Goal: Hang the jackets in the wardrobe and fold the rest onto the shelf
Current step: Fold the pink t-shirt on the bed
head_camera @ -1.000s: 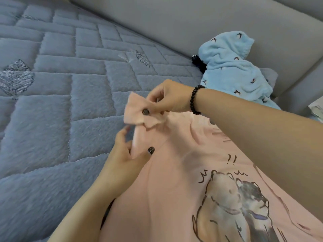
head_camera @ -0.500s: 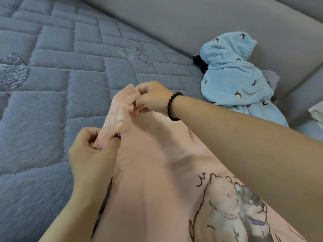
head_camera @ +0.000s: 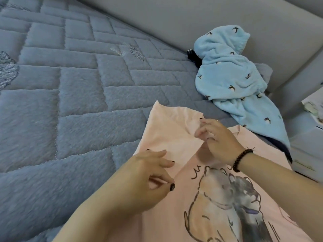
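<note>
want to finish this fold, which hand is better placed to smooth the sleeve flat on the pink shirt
Probably the left hand: it lies on the folded sleeve of the pink shirt. The right hand only touches the sleeve's far edge.

No readable text; pink shirt [head_camera: 201, 215] bears bear drawing only.
</note>
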`<state>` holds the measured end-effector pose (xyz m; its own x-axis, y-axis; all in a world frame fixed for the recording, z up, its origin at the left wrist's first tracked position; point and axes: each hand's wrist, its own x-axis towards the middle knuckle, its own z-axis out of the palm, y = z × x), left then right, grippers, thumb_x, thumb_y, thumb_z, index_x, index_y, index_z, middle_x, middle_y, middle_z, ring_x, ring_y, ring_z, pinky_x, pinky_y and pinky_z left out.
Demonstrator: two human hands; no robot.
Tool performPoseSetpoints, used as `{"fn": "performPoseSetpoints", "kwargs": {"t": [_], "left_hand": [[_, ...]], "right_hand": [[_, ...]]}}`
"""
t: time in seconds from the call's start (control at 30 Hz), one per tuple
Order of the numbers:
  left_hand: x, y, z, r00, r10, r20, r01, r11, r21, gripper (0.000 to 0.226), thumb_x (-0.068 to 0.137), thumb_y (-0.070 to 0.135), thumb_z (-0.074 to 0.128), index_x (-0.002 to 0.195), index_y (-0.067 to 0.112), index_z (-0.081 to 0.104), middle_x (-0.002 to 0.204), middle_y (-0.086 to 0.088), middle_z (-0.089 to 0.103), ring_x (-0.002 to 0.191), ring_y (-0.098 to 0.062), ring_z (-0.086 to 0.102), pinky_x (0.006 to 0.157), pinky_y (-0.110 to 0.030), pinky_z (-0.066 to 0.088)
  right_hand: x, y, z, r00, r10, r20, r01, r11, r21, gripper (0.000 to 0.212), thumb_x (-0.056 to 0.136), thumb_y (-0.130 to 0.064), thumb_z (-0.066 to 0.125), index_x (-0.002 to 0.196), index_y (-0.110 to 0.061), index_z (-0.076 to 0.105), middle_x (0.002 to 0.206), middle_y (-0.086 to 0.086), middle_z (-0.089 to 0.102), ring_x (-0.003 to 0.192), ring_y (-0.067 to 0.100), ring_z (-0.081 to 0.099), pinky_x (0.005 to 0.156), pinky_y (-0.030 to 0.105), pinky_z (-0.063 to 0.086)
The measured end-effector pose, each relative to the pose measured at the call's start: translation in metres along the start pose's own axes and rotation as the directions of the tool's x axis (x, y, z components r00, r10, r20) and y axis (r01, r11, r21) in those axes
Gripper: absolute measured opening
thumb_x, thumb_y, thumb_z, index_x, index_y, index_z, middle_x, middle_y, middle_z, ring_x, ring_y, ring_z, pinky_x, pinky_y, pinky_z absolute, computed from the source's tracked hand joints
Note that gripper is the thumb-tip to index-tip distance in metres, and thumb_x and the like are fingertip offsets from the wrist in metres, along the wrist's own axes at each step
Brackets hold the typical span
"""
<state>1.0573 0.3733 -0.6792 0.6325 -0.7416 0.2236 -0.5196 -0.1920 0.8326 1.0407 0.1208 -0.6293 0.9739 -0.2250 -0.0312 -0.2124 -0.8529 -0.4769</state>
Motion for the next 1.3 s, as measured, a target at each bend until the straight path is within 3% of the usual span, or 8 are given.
{"fn": "performPoseSetpoints", "kwargs": {"t": [0.23, 0.4, 0.57, 0.7, 0.83, 1.0, 1.17, 1.3], "left_hand": [[0.000, 0.009, 0.000, 1.000, -0.017, 0.009, 0.017, 0.999, -0.044, 0.017, 0.085, 0.036, 0.063, 0.096, 0.042, 0.075, 0.108, 0.031, 0.067, 0.125, 0.023, 0.035, 0.116, -0.013, 0.017], [-0.001, 0.032, 0.004, 0.999, -0.051, 0.014, 0.053, 0.969, -0.240, 0.027, 0.092, 0.021, 0.060, 0.106, 0.042, 0.072, 0.109, 0.018, 0.071, 0.106, -0.006, 0.065, 0.097, -0.032, 0.049], [0.000, 0.046, 0.028, 0.997, 0.050, -0.061, -0.053, 0.998, -0.047, 0.051, 0.094, 0.026, 0.059, 0.135, 0.048, 0.041, 0.151, 0.038, 0.011, 0.137, 0.020, 0.011, 0.101, 0.004, 0.013], [-0.001, 0.030, 0.051, 0.978, 0.191, -0.084, -0.180, 0.976, 0.120, 0.063, 0.091, 0.029, 0.057, 0.147, 0.033, 0.030, 0.159, 0.019, 0.011, 0.146, 0.003, 0.003, 0.116, -0.015, 0.009], [0.012, 0.032, 0.055, 0.922, -0.036, -0.385, -0.032, 0.985, -0.169, 0.088, 0.057, 0.060, 0.072, 0.135, 0.045, 0.035, 0.136, 0.030, 0.045, 0.124, 0.004, 0.049, 0.108, -0.024, 0.037], [0.018, 0.071, 0.068, 0.903, -0.068, -0.425, -0.044, 0.968, -0.247, 0.070, 0.086, 0.032, 0.055, 0.146, 0.035, 0.020, 0.149, 0.024, 0.029, 0.132, 0.000, 0.043, 0.105, -0.016, 0.039], [0.183, 0.064, 0.076, 0.920, -0.151, -0.361, 0.228, 0.957, 0.181, 0.061, 0.095, 0.004, 0.043, 0.149, 0.011, 0.017, 0.150, -0.007, 0.030, 0.134, -0.019, 0.036, 0.105, -0.023, 0.031], [0.228, -0.015, 0.088, 0.967, -0.193, -0.168, 0.253, 0.624, 0.739, 0.048, 0.094, 0.015, 0.044, 0.141, 0.017, 0.037, 0.144, -0.007, 0.042, 0.135, -0.027, 0.035, 0.113, -0.048, 0.024]], "right_hand": [[-0.054, 0.034, 0.003, 0.979, -0.197, -0.044, 0.172, 0.928, -0.331, 0.039, 0.095, -0.008, 0.048, 0.133, -0.014, 0.048, 0.150, -0.003, 0.026, 0.144, 0.009, 0.014, 0.117, 0.024, 0.017], [-0.044, 0.090, -0.034, 0.934, 0.228, -0.274, -0.263, 0.960, -0.097, 0.044, 0.094, -0.003, 0.046, 0.137, -0.012, 0.044, 0.151, 0.008, 0.032, 0.141, 0.022, 0.026, 0.109, 0.023, 0.018], [-0.018, 0.133, -0.042, 0.834, 0.489, -0.256, -0.524, 0.847, -0.088, 0.080, 0.074, -0.065, 0.052, 0.123, -0.003, 0.044, 0.134, 0.017, 0.046, 0.127, 0.038, 0.037, 0.103, 0.051, 0.033], [-0.005, 0.138, -0.027, 0.854, 0.422, -0.305, -0.469, 0.878, -0.098, 0.044, 0.090, -0.046, 0.036, 0.095, -0.005, 0.051, 0.108, 0.019, 0.055, 0.109, 0.037, 0.047, 0.096, 0.050, 0.037], [0.008, 0.150, -0.002, 0.824, 0.323, -0.466, -0.468, 0.851, -0.239, 0.051, 0.096, -0.027, 0.035, 0.140, -0.002, 0.029, 0.146, 0.019, 0.035, 0.138, 0.032, 0.025, 0.114, 0.053, 0.011], [0.014, 0.161, 0.003, 0.831, 0.242, -0.500, -0.399, 0.886, -0.235, 0.053, 0.097, -0.028, 0.025, 0.142, -0.001, 0.031, 0.142, 0.021, 0.041, 0.134, 0.034, 0.032, 0.111, 0.053, 0.021], [0.015, 0.170, 0.002, 0.785, 0.299, -0.543, -0.416, 0.904, -0.103, 0.058, 0.094, -0.009, 0.036, 0.147, 0.004, 0.017, 0.150, 0.022, 0.026, 0.141, 0.035, 0.018, 0.117, 0.043, 0.010], [0.015, 0.171, 0.001, 0.789, 0.333, -0.516, -0.448, 0.887, -0.113, 0.065, 0.089, -0.006, 0.040, 0.149, -0.003, 0.015, 0.152, 0.016, 0.024, 0.144, 0.031, 0.014, 0.118, 0.045, 0.008]]}}
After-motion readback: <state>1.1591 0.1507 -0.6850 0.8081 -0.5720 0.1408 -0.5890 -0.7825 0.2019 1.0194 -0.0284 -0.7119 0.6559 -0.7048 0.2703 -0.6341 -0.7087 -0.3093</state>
